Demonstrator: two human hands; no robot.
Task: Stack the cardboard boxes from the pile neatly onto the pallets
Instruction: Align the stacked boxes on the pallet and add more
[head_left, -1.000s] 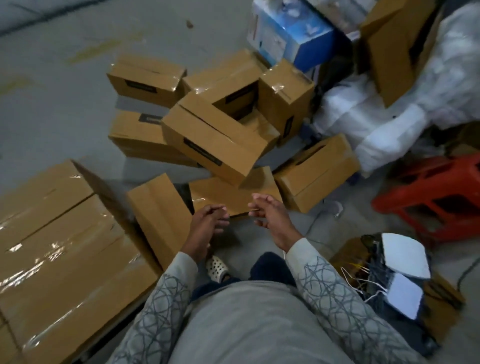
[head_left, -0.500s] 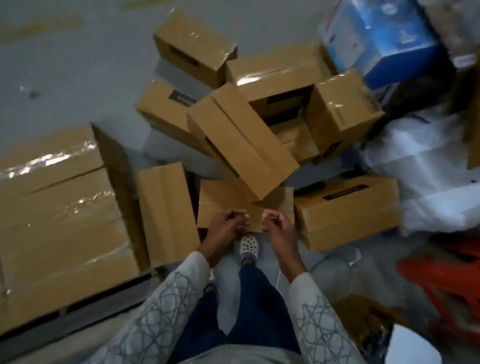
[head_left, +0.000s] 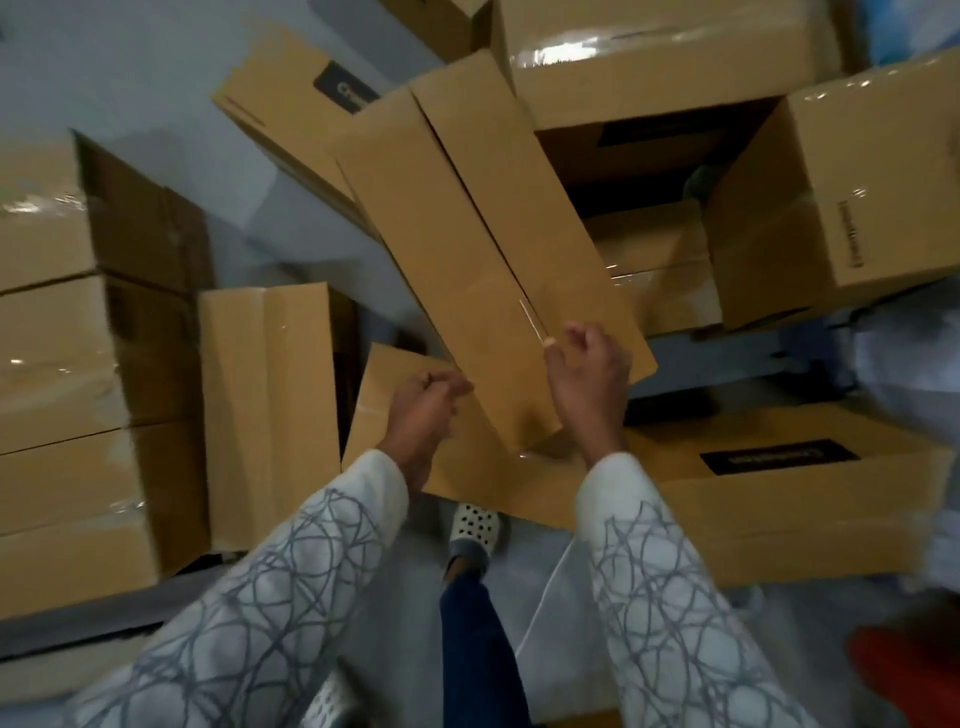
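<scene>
A spotted shoe (head_left: 475, 525) is seen just short of the tilted box (head_left: 483, 249). At its near end the left hand (head_left: 423, 410) and right hand (head_left: 587, 379) are curled; whether it is gripped cannot be told. Behind it other boxes (head_left: 665, 67) are piled.

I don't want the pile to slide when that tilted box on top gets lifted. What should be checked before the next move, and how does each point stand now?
1. Nothing lies on the tilted box: ok.
2. Grip by left hand and right hand: cannot tell; both curl at its near end, with no clear hold.
3. It sits level: not ok; it leans across the flat box and others below.
4. The shoe is clear of a drop: not ok; it stands right by the flat box's near edge.
5. Free spot on the stacked boxes at left: cannot tell.
</scene>
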